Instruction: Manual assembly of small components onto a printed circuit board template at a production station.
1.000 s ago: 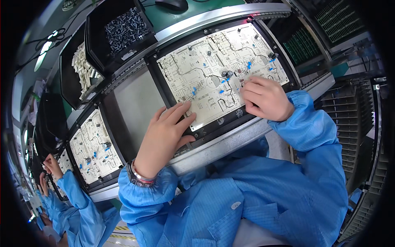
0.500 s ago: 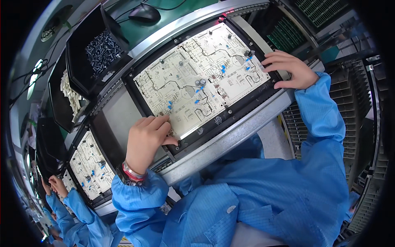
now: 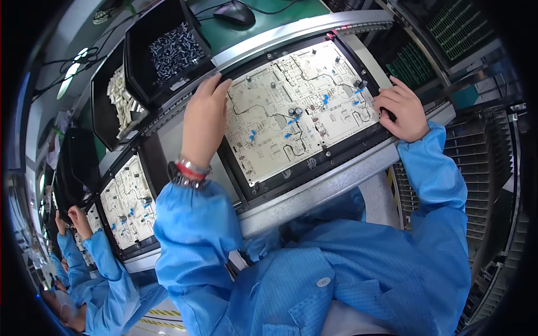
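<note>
A cream printed circuit board (image 3: 263,154) with capacitors and small blue parts lies in a black carrier frame (image 3: 291,175) on the metal conveyor. At its upper left corner, my left hand (image 3: 205,120) has its fingers stretched out, the tips beside the frame's left side and holding nothing visible. My right hand (image 3: 404,112) is at the right edge of the frame, fingers bent and apart with the thumb below them. The dark gap between that thumb and the fingers shows no part I can make out.
Above the conveyor stand a black bin of small dark cylindrical parts (image 3: 175,53) and a bin of white parts (image 3: 120,101). A black mouse (image 3: 235,14) rests on the green mat. Further left are another board (image 3: 129,207) and a co-worker's hands (image 3: 81,221). Slotted racks (image 3: 482,162) stand right.
My left hand has moved from the board's lower left corner up to its upper left corner. My right hand's fingers have bent more at the frame's right edge. The view has shifted slightly.
</note>
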The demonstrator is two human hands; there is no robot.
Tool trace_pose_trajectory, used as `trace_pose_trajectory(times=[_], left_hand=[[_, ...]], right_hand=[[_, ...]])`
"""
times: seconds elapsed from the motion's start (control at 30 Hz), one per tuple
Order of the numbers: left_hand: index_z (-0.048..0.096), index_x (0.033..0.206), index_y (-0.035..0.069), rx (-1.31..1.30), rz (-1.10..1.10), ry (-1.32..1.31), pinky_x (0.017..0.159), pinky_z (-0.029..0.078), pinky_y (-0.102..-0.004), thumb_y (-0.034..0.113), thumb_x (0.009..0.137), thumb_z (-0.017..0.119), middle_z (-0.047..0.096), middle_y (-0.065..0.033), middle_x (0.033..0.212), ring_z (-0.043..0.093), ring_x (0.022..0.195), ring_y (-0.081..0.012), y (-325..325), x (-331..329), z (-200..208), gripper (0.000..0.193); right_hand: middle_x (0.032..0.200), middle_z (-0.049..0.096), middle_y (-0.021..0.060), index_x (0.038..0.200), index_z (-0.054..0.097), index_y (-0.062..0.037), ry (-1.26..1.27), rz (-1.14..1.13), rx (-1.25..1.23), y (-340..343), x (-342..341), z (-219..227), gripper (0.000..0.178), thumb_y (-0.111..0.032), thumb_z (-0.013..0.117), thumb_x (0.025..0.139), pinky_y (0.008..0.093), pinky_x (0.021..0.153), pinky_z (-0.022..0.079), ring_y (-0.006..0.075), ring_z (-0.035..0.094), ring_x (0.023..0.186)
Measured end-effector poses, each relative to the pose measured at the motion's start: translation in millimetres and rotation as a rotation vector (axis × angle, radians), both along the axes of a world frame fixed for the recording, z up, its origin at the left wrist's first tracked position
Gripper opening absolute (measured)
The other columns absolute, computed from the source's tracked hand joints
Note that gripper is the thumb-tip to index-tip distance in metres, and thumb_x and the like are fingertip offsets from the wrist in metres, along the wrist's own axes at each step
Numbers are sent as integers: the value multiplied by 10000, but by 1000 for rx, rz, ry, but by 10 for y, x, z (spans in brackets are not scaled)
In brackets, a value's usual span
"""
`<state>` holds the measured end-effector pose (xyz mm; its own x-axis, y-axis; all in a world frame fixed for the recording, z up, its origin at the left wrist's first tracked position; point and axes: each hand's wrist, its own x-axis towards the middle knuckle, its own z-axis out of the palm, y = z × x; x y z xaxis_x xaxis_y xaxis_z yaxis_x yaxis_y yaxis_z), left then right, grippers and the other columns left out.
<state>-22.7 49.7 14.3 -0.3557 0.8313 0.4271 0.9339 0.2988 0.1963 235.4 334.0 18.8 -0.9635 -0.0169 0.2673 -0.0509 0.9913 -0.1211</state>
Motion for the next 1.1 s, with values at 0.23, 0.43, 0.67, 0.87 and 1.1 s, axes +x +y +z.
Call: trace_pose_trajectory(times=[0.23,0.43,0.67,0.87,1.1], left_hand=[[550,1068,37,39,188,-96,849,447,-380,-32,737,500,538,-156,1077,506,1018,-339,-45,-99,-288,342],[598,963,29,100,186,-35,787,457,-368,-15,730,493,527,-135,943,497,947,-313,-70,-152,-319,260],[631,860,30,29,197,-64,755,478,-366,14,714,524,518,-119,916,491,951,-315,-95,-94,-299,182],[626,964,53,2,234,117,860,442,-420,30,734,519,542,-121,1004,467,1067,-373,-163,-71,-393,254],[603,1062,71,-61,195,104,920,400,-436,34,756,495,548,-120,1046,447,1098,-404,-322,-21,-366,326]], right_hand=[[858,627,106,884,606,-34,170,-58,-88,-120,-543,253,129,-22,550,769,387,911,426,277,603,828],[908,570,75,1011,602,-32,263,53,-346,-396,-1773,-260,213,-101,605,809,313,763,449,239,557,875],[830,546,109,848,596,-26,309,-68,-262,-509,-2005,-561,100,-88,623,774,349,758,429,279,526,848],[836,575,104,857,637,-2,69,-4,-446,-508,-1998,-343,143,-123,643,781,289,656,462,202,578,716],[835,612,130,837,665,-7,254,-350,-179,373,-1468,-219,142,-102,664,732,320,705,487,255,607,756]])
